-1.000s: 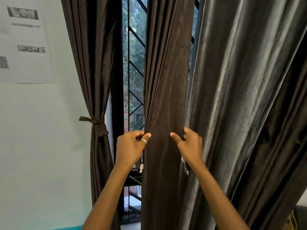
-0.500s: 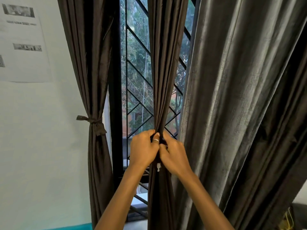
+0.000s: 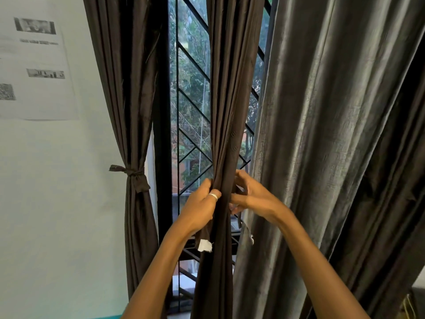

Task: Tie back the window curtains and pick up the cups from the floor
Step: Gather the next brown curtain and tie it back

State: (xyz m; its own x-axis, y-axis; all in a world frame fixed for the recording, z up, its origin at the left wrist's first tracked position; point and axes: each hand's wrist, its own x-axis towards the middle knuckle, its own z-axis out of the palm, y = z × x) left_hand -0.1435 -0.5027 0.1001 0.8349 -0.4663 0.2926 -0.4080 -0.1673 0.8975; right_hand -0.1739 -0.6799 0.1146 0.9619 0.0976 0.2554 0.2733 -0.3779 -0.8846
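Middle curtain (image 3: 230, 111) hangs gathered into a narrow bunch before the window grille (image 3: 190, 93). Left hand (image 3: 202, 203) grips the bunch. Right hand (image 3: 255, 199) pinches it from the right side, fingers bent. Left curtain (image 3: 135, 215) is tied.

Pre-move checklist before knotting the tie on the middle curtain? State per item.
1. Middle curtain gathered into one bundle: ok, the left hand grips it.
2. Tagged tie end within reach: ok, it hangs just below the left hand.
3. Second tie end held by the right hand: cannot tell, the fingers hide the contact.
4. Knot formed: not ok, none visible.
5. Left curtain tied back: ok, the tie band is knotted round it.
6. Cups located: cannot tell, the floor is out of view.
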